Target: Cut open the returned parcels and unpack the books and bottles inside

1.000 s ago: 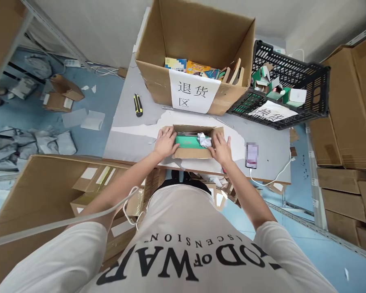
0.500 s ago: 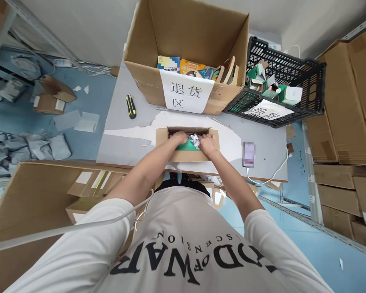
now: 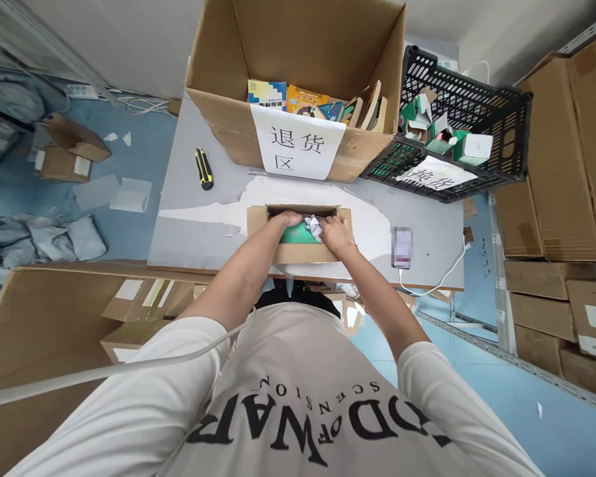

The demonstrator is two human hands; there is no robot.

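Note:
A small open cardboard box [image 3: 306, 253] stands at the table's front edge with its flaps folded out. Inside lie a green item [image 3: 295, 234] and a crumpled piece of paper [image 3: 313, 228]. My left hand [image 3: 289, 218] reaches in over the green item from the left; its fingertips are hidden inside the box. On the right, my right hand [image 3: 334, 232] has its fingers curled at the crumpled paper, beside the box's right flap.
Behind the small box stands a large carton [image 3: 223, 126] of books with a paper label. A black crate [image 3: 514, 132] holds green-and-white boxes. A utility knife [image 3: 204, 169] lies left, a charging phone [image 3: 402, 248] right. Another large carton [image 3: 54, 305] stands at lower left.
My left hand has shifted slightly and its fingers now reach further along the box's far side. My right hand stays by the crumpled paper. The whole view has moved a little.

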